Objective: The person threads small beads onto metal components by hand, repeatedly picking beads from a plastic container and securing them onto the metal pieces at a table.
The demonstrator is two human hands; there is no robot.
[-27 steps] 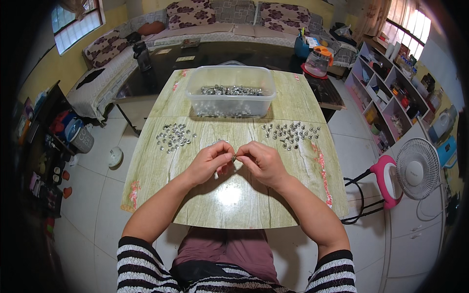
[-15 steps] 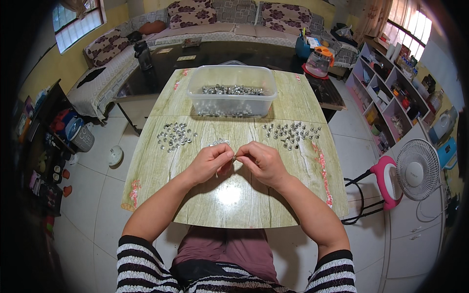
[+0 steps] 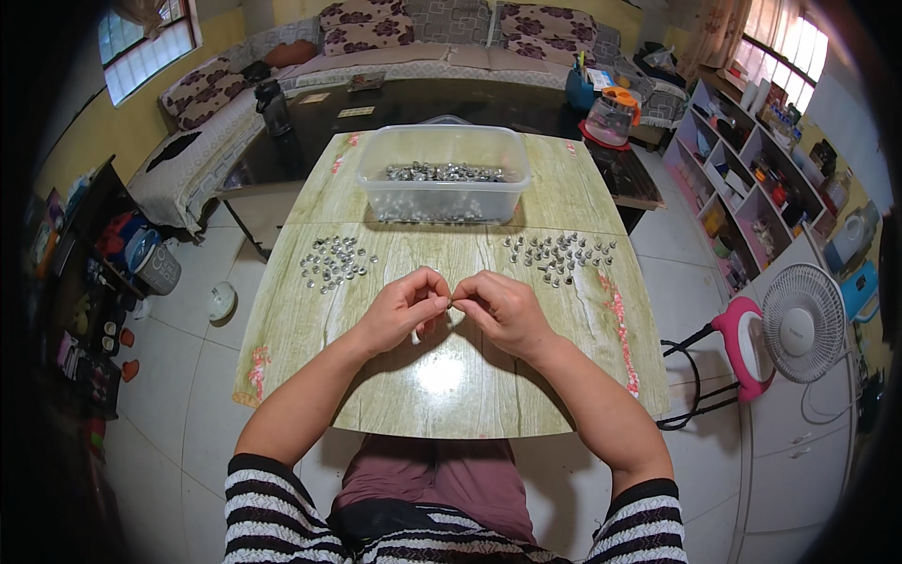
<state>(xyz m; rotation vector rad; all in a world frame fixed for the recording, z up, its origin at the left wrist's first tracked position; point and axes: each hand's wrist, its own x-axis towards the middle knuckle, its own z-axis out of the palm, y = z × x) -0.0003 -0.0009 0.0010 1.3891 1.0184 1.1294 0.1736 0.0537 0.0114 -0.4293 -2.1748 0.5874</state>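
Observation:
My left hand (image 3: 411, 305) and my right hand (image 3: 503, 308) meet over the middle of the table, thumbs and forefingers closed in a pinch. Between the fingertips is something tiny, mostly hidden, whose kind I cannot make out. Beyond my left hand, to the left, lies a loose spread of small round, shiny clear-and-silver pieces (image 3: 335, 261). Past my right hand, to the right, several small grey metal pieces with a pointed stem (image 3: 562, 254) stand or lie in a group. Neither hand touches these groups.
A clear plastic tub (image 3: 444, 202) holding many small shiny pieces stands at the far side of the light wood-patterned table (image 3: 310, 367). Behind it is a dark table (image 3: 413, 103) with a jug (image 3: 611, 117). A white fan (image 3: 801, 324) on a pink stool (image 3: 742, 348) is at right.
My left fingers have lifted and spread slightly forward, now covering a few clear pieces that showed just beyond them. My right hand stays nearly in place.

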